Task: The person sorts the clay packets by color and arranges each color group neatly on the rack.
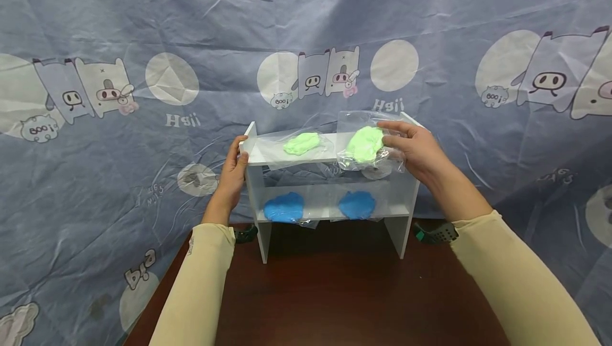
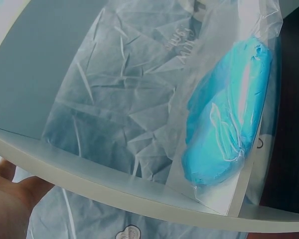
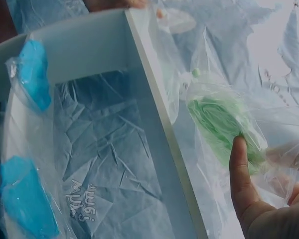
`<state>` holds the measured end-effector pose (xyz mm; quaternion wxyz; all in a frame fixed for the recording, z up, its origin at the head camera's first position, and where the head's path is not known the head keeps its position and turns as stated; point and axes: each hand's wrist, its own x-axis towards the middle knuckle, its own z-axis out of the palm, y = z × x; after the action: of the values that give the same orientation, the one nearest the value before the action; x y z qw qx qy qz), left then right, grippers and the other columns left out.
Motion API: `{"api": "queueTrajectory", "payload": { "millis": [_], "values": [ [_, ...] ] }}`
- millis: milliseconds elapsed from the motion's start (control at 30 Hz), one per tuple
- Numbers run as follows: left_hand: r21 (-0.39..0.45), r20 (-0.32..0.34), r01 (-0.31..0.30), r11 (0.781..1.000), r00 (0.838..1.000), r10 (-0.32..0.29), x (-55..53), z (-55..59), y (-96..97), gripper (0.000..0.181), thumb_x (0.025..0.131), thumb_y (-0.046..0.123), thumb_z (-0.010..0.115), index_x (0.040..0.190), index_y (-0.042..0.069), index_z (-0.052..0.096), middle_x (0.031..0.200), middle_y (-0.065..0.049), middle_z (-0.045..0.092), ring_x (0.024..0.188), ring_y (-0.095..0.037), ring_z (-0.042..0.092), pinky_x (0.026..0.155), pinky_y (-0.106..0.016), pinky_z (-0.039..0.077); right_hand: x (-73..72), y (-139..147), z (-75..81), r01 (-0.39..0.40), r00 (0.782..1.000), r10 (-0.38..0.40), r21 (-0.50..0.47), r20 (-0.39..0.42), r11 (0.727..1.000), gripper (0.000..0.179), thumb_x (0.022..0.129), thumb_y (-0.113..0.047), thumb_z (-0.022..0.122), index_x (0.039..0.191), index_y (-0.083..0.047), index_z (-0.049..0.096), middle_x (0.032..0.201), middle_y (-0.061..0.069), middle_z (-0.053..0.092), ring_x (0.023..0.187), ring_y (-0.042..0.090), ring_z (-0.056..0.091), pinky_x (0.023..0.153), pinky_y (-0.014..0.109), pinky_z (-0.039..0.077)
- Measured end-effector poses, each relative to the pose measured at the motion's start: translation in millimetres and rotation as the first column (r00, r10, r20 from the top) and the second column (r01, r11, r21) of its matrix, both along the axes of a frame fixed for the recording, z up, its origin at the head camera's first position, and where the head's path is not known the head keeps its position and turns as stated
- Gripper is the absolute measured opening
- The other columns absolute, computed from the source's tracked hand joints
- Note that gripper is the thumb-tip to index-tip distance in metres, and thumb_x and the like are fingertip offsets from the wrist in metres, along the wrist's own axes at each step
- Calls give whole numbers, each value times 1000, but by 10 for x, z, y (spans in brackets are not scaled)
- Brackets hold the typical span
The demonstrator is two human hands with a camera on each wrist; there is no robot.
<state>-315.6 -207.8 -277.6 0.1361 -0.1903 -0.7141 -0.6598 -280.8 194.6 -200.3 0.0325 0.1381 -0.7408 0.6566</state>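
Note:
A small white two-tier shelf [image 1: 330, 213] stands on a dark table. My left hand [image 1: 231, 178] grips the upper end of its left side panel [image 1: 248, 138]. At the upper right, my right hand [image 1: 423, 153] pinches a clear plastic bag holding a flattened light green clay lump [image 1: 365, 144]; in the right wrist view the thumb [image 3: 244, 184] presses against this bag. Another bagged green lump [image 1: 301, 143] lies on the top tier, nearer the left hand. Two bagged blue lumps [image 1: 284, 207] [image 1: 357, 205] lie side by side on the lower tier.
A blue-grey cloth [image 1: 215, 96] printed with cartoon pigs hangs behind and around the shelf. The dark reddish-brown table [image 1: 344, 293] extends in front of it. Bag edges overhang the front of both tiers. A dark strap [image 1: 437, 233] is on each wrist.

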Motion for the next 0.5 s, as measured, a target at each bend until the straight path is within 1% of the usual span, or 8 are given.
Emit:
{"api": "queueTrajectory", "payload": {
  "millis": [67, 133, 167, 267, 367, 433, 500],
  "values": [
    [0, 2, 3, 1000, 1000, -3, 3, 6, 1, 44, 106, 29, 32, 148, 27, 25, 149, -7, 26, 110, -19, 43, 98, -55, 35, -87, -17, 18, 6, 1000, -6, -2, -3, 1000, 48, 98, -15, 56, 143, -8, 43, 162, 2, 11, 113, 8, 50, 72, 17, 49],
    [-7, 3, 0, 1000, 1000, 0, 6, 8, 3, 44, 106, 30, 32, 149, 28, 25, 149, -7, 26, 110, -19, 43, 96, -51, 37, -168, -33, 35, 13, 1000, -13, -4, -6, 1000, 47, 98, -14, 55, 143, -7, 43, 161, 4, 13, 99, 5, 53, 69, 17, 50],
    [-11, 2, 0, 1000, 1000, 0, 8, 10, 2, 44, 106, 30, 32, 149, 28, 25, 149, -7, 26, 110, -19, 43, 94, -48, 37, -207, -39, 40, 16, 1000, -16, -4, -9, 1000, 47, 98, -14, 54, 143, -7, 42, 161, 5, 13, 94, 5, 53, 68, 18, 49],
    [-18, 3, -4, 1000, 1000, 4, 12, 11, 1, 44, 105, 31, 32, 148, 28, 25, 148, -6, 28, 110, -19, 43, 90, -40, 39, -300, -52, 50, 31, 999, -30, 43, -25, 999, 47, 99, -14, 52, 144, -6, 41, 162, 5, 10, 101, 6, 49, 70, 18, 47],
    [-15, 0, -3, 1000, 1000, 3, 9, 10, -3, 43, 105, 30, 32, 148, 28, 25, 146, -6, 29, 110, -19, 44, 89, -40, 39, -378, -72, 43, 42, 998, -37, 95, -45, 995, 48, 99, -14, 51, 145, -6, 39, 161, 8, 10, 108, 12, 44, 71, 20, 45],
    [-15, -3, -3, 1000, 1000, 3, 2, 6, -4, 43, 106, 30, 32, 148, 28, 25, 146, -6, 29, 109, -19, 44, 89, -40, 39, -431, -89, 31, 43, 998, -38, 119, -45, 992, 49, 98, -13, 51, 145, -5, 39, 160, 12, 15, 105, 15, 45, 71, 21, 44],
    [-12, -5, -2, 1000, 1000, 1, -5, 0, -6, 43, 106, 29, 31, 148, 27, 25, 146, -7, 29, 109, -19, 44, 89, -40, 39, -481, -103, 15, 46, 998, -41, 138, -40, 989, 48, 98, -12, 51, 145, -5, 40, 158, 15, 20, 98, 14, 48, 66, 22, 42]
  ]
}}
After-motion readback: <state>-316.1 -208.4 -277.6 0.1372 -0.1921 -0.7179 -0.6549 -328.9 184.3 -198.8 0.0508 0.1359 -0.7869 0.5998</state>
